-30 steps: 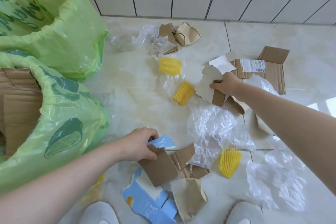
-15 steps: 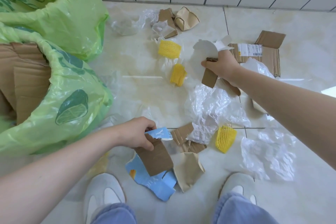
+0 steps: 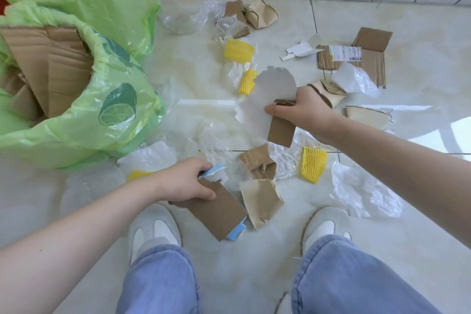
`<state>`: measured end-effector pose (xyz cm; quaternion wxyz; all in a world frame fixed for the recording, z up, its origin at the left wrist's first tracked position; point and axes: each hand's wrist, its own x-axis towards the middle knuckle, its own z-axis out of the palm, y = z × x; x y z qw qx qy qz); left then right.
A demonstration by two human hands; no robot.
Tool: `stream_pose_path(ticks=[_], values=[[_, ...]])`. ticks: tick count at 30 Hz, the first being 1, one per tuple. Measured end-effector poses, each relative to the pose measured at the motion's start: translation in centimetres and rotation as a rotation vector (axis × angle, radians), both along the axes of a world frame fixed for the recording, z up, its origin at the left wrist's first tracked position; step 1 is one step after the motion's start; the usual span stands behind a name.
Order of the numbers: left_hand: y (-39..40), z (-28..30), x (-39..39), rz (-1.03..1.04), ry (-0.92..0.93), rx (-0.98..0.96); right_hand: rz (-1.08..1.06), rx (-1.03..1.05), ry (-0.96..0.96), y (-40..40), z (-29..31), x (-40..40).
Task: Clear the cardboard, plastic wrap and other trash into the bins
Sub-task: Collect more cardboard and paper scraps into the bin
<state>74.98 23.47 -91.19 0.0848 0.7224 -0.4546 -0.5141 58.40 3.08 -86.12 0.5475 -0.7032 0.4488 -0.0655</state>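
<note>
- Both hands have come up off the floor w/ their loads since a sec ago — the pieces hang in the air now instead of lying in the pile.
- Left hand (image 3: 186, 181): fingers curled round a brown cardboard piece (image 3: 216, 211) plus a blue-and-white scrap (image 3: 212, 171), held above the shoes.
- Right hand (image 3: 300, 109): fingers pinching a white sheet (image 3: 267, 99) and a smaller brown card strip (image 3: 281, 132) together, pulled back toward the body from where it was reaching.
- So the pick-up looks done imo; next bit is prob the carry to the near green bag (image 3: 122, 99) on the left (already stuffed w/ cardboard, so that's the likely one).
- Far green bag (image 3: 107, 0) sits behind it — can't see what's inside.
- Still plenty left on the floor: yellow foam nets (image 3: 238, 50), crumpled plastic wrap (image 3: 364, 194), the labelled flat box (image 3: 356, 56) by the wall, tan paper bits (image 3: 261, 199).
- Task's nowhere near finished, maybe a third in at a guess.
</note>
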Motion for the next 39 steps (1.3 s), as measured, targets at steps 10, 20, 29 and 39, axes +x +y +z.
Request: stream_pose_path(ticks=[10,20,29,39], values=[[1.0,8.0,3.4,0.584,-0.047,-0.284,0.007,0.011,-0.213,3.9,3.9,4.5],[2.9,15.8,8.4,1.038,-0.171,-0.634,0.137,0.053,-0.347,7.3,9.6,13.7],[8.0,16.6,15.7,1.191,-0.581,-0.765,0.139,0.078,-0.354,11.0,10.9,23.4],[8.2,13.3,15.8,1.111,-0.589,-0.497,0.527,-0.49,0.027,12.8,8.6,26.5]])
